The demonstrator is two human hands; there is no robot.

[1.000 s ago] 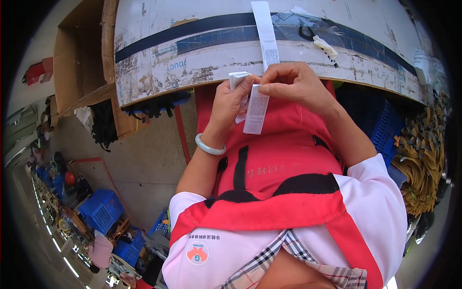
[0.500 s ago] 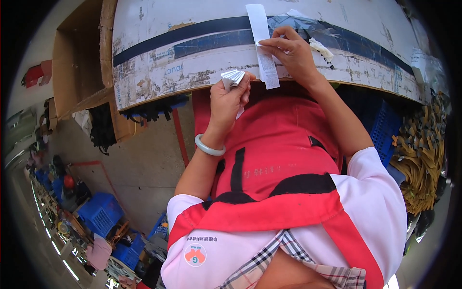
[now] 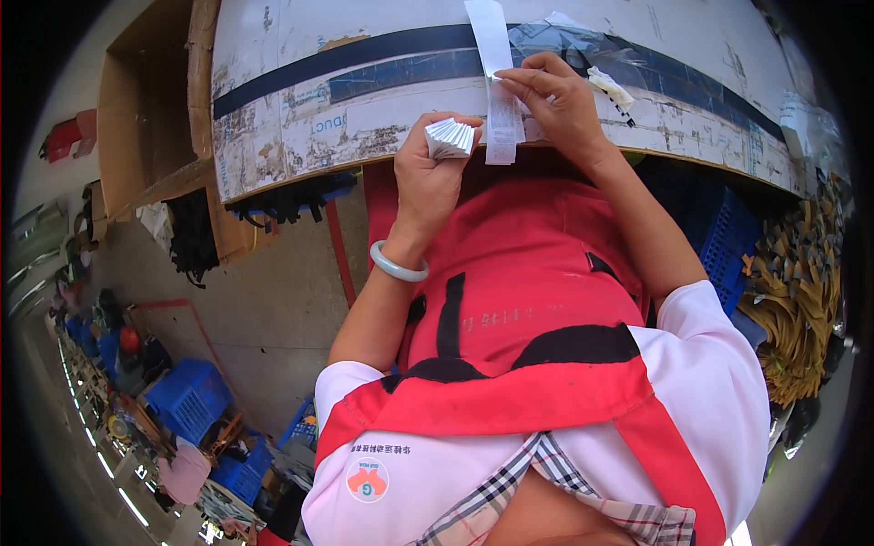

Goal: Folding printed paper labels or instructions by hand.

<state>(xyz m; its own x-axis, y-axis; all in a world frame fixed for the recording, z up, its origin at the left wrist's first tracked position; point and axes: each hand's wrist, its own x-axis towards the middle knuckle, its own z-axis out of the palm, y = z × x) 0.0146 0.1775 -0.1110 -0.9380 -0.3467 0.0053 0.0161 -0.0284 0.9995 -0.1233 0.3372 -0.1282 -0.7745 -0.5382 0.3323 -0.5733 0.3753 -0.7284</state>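
My left hand is closed around a fanned stack of folded white labels, their edges facing up. To its right, a long white label strip with fine print on its lower part lies across the worktable and hangs slightly past the front edge. My right hand pinches that strip at its right edge, about midway along, between thumb and forefinger. Beside the right hand lies a crumpled whitish scrap.
Clear plastic film lies on the table behind the right hand. An open cardboard box stands to the left. Below the table on the right are a blue crate and a heap of brown strips. Blue baskets stand at lower left.
The left hand has turned and risen slightly, so the folded label stack faces up more. The right hand has shifted slightly right, still pinching the strip. The strip's lower end has moved slightly left.
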